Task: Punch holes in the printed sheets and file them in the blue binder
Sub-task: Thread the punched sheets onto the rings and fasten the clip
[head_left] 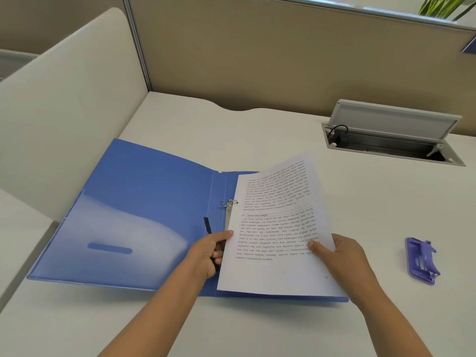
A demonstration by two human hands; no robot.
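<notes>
The blue binder point(144, 202) lies open on the white desk, its metal ring mechanism point(228, 205) showing near the spine. The printed sheets point(278, 228) are held over the binder's right half, their left edge next to the rings. My left hand point(213, 251) pinches the sheets' lower left edge, beside the mechanism's black lever point(207, 225). My right hand point(342, 256) grips the lower right edge, thumb on top of the page. A purple hole punch point(422, 260) lies on the desk to the right, apart from both hands.
An open cable box point(391, 140) with a raised lid is set in the desk at the back right. Beige partition walls point(257, 52) close off the back and left. A plant point(445, 6) shows at the top right.
</notes>
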